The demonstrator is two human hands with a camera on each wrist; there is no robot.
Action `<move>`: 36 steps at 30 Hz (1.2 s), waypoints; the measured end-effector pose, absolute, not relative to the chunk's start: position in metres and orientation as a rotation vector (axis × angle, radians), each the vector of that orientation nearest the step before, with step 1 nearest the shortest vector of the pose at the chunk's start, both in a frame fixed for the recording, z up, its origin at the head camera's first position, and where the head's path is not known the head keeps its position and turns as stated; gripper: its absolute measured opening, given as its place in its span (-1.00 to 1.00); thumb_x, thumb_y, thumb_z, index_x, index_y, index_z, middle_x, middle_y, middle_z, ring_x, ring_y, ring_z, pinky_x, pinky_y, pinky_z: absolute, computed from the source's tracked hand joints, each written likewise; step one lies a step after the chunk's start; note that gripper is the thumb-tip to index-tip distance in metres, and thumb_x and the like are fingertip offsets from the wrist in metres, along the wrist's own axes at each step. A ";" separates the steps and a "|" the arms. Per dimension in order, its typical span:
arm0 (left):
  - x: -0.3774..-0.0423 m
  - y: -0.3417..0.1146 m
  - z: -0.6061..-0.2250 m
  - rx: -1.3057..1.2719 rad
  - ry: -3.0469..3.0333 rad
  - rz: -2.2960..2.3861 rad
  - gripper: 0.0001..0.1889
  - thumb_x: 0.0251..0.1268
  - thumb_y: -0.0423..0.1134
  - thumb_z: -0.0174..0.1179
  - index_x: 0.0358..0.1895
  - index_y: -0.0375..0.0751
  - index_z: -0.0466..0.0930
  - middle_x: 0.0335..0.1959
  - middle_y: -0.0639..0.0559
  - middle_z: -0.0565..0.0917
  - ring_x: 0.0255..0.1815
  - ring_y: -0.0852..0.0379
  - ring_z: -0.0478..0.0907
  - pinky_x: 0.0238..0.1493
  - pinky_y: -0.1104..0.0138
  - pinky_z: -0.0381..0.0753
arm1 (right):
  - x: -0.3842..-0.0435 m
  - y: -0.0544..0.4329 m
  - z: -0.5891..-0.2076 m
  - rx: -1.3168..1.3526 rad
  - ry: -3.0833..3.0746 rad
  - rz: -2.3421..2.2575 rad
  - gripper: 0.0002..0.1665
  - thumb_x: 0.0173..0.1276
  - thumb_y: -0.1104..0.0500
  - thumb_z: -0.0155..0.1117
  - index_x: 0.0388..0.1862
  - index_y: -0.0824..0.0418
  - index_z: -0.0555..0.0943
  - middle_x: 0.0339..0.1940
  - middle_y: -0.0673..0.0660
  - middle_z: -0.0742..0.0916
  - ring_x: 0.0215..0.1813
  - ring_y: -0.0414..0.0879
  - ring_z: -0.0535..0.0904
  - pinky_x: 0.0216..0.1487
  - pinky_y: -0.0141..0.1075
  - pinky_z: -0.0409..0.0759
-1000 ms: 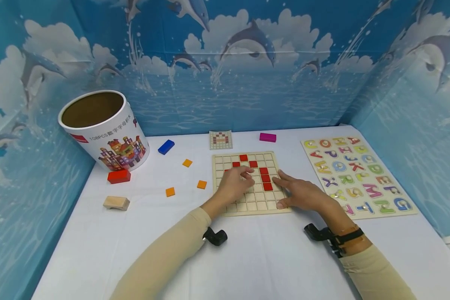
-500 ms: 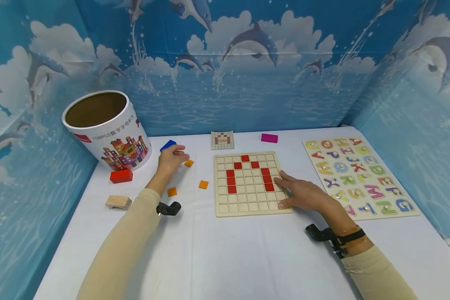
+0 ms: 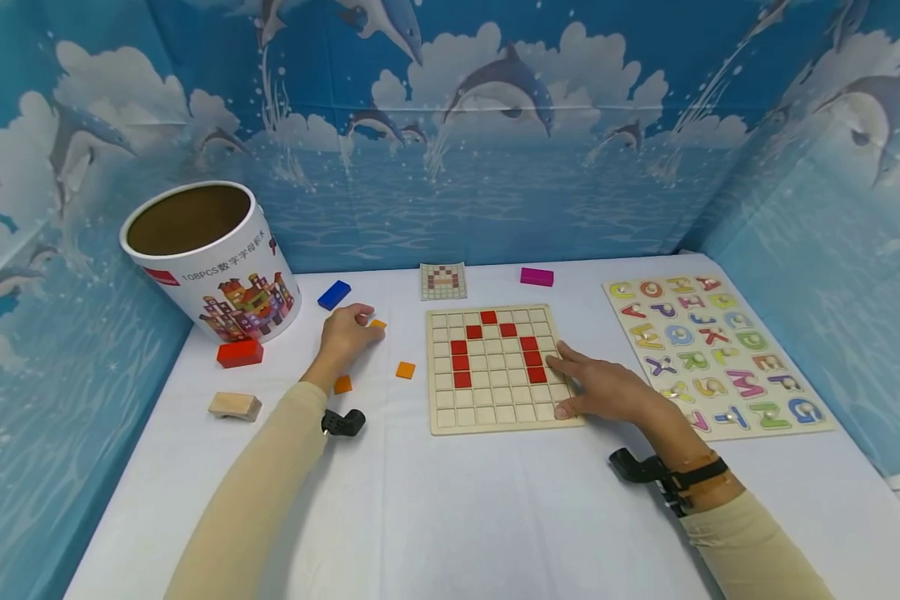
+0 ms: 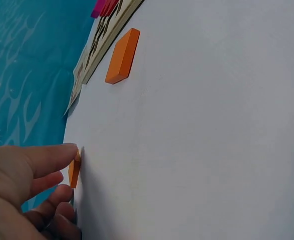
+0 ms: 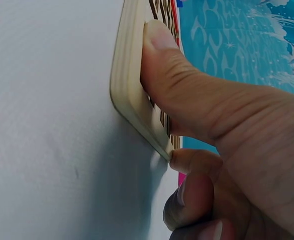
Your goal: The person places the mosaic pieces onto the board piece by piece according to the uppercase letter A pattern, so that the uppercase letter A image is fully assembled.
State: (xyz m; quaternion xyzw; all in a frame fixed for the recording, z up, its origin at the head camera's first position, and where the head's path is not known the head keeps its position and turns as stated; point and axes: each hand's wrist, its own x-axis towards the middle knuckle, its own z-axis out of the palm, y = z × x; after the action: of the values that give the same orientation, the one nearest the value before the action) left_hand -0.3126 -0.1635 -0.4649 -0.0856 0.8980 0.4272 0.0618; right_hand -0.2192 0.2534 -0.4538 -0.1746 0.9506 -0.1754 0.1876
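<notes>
My left hand (image 3: 345, 335) is over the table at the left, thumb and fingertips spread around an orange square tile (image 4: 74, 172). In the left wrist view the thumb tip overlaps the tile's top end, and the curved fingers sit just beside it. My right hand (image 3: 602, 385) rests at the right side of a wooden grid board (image 3: 506, 421). Its thumb (image 5: 162, 50) lies on the board's rim, while one fingertip touches the edge beyond the corner. Several red tiles (image 3: 528, 343) fill squares on the board in an arch shape.
Two more orange tiles, one loose (image 3: 405, 370) and one partly behind the left wrist (image 3: 342, 384), lie left of the board. Around stand a pattern card (image 3: 443, 282), blue block (image 3: 334, 294), magenta block (image 3: 537, 277), red block (image 3: 240, 353), wooden block (image 3: 235, 406), large bucket (image 3: 213, 267) and letter board (image 3: 720, 358).
My left hand has left the grid board and moved left to the farthest orange tile, lowering slightly toward me in the last half second. The right hand stays at the board's edge.
</notes>
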 end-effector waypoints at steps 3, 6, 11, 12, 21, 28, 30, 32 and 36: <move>-0.313 -0.162 -0.466 -0.244 2.750 1.211 -0.57 0.32 -0.24 0.36 0.23 -0.21 0.60 0.10 -0.18 0.62 0.11 -0.12 0.49 0.26 0.09 0.52 | -0.220 0.253 -0.454 -0.483 2.670 -0.497 0.19 0.14 -0.31 0.48 0.62 0.14 0.23 0.69 0.25 0.09 0.57 0.42 0.14 0.35 0.36 0.28; -0.313 -0.160 -0.466 -0.221 2.788 1.138 -0.64 0.34 -0.24 0.35 0.15 -0.22 0.62 0.04 -0.17 0.63 0.05 -0.12 0.51 0.21 0.08 0.53 | -0.220 0.253 -0.453 -0.476 2.671 -0.495 0.19 0.13 -0.32 0.47 0.62 0.13 0.23 0.69 0.25 0.09 0.57 0.43 0.15 0.34 0.37 0.29; -0.311 -0.156 -0.465 -0.188 2.840 1.086 -0.70 0.33 -0.27 0.35 0.08 -0.19 0.59 -0.06 -0.17 0.63 -0.05 -0.12 0.52 0.11 0.10 0.57 | -0.219 0.253 -0.452 -0.470 2.672 -0.496 0.20 0.12 -0.32 0.48 0.62 0.13 0.23 0.69 0.25 0.10 0.56 0.44 0.16 0.33 0.37 0.31; -0.311 -0.155 -0.466 -0.181 2.847 1.086 -0.71 0.33 -0.28 0.35 0.07 -0.18 0.58 -0.08 -0.17 0.63 -0.06 -0.12 0.52 0.09 0.10 0.57 | -0.218 0.253 -0.452 -0.473 2.673 -0.495 0.20 0.13 -0.32 0.48 0.62 0.13 0.23 0.69 0.25 0.10 0.56 0.44 0.16 0.33 0.37 0.31; -0.308 -0.156 -0.466 -0.158 2.822 1.204 -0.77 0.43 -0.26 0.26 0.07 -0.13 0.55 -0.29 -0.13 0.57 -0.25 -0.07 0.51 -0.18 0.23 0.53 | -0.219 0.253 -0.452 -0.463 2.675 -0.490 0.20 0.11 -0.34 0.48 0.63 0.11 0.23 0.69 0.23 0.09 0.56 0.44 0.16 0.33 0.38 0.31; -0.303 -0.141 -0.461 -0.058 2.703 1.371 -0.69 0.49 -0.10 0.22 0.17 -0.12 0.61 -0.31 -0.09 0.53 -0.30 -0.02 0.46 -0.26 0.27 0.46 | -0.220 0.253 -0.454 -0.471 2.676 -0.482 0.21 0.12 -0.35 0.47 0.63 0.11 0.22 0.69 0.25 0.10 0.55 0.44 0.17 0.32 0.38 0.31; -0.299 -0.130 -0.458 -0.056 2.658 1.409 -0.67 0.46 -0.09 0.26 0.17 -0.13 0.62 -0.31 -0.09 0.54 -0.33 0.00 0.47 -0.31 0.28 0.47 | -0.220 0.253 -0.454 -0.476 2.676 -0.479 0.21 0.12 -0.35 0.46 0.63 0.12 0.22 0.69 0.25 0.09 0.56 0.44 0.17 0.33 0.37 0.32; -0.294 -0.115 -0.455 -0.056 2.593 1.464 -0.65 0.42 -0.11 0.31 0.17 -0.13 0.62 -0.29 -0.09 0.56 -0.37 0.01 0.47 -0.35 0.30 0.50 | -0.220 0.253 -0.454 -0.480 2.676 -0.477 0.21 0.13 -0.35 0.46 0.63 0.12 0.22 0.69 0.25 0.09 0.56 0.43 0.17 0.33 0.36 0.32; -0.282 -0.081 -0.450 0.006 2.447 1.565 -0.64 0.36 -0.20 0.36 0.18 -0.14 0.64 -0.25 -0.07 0.62 -0.42 0.02 0.49 -0.41 0.31 0.51 | -0.220 0.254 -0.454 -0.477 2.675 -0.477 0.21 0.12 -0.35 0.47 0.63 0.12 0.23 0.69 0.25 0.10 0.55 0.43 0.17 0.33 0.36 0.32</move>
State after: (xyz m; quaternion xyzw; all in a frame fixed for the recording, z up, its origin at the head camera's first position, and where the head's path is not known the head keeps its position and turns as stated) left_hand -0.2824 -0.0811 -0.4504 0.0021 0.8366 0.5349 0.1184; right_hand -0.2202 0.2539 -0.4540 -0.1697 0.9519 -0.1697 0.1905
